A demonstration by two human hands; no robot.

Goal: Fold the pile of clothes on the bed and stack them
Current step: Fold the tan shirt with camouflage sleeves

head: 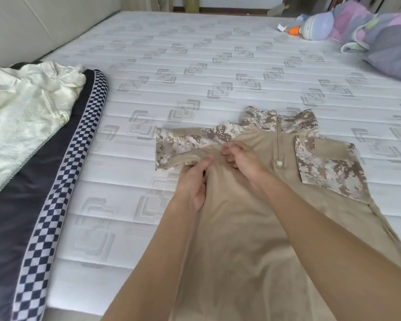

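Observation:
A tan shirt (241,228) with camouflage sleeves and collar lies front up on the white mattress (171,54), collar pointing away from me. Its left sleeve (183,142) sticks out sideways; the right sleeve (329,165) is folded over the chest. My left hand (195,181) grips the shirt's left edge just below the armpit, thumb on top. My right hand (243,156) rests with relaxed fingers on the chest near the left armpit seam. At the left, a cream jacket (26,112) lies on a dark garment (21,216) with a checkered stripe.
A plush toy (315,26) and a pastel blanket (361,28) sit at the far right corner, beside a grey pillow (394,56). A padded cream headboard (33,26) runs along the far left. Bare mattress lies between the shirt and the dark garment.

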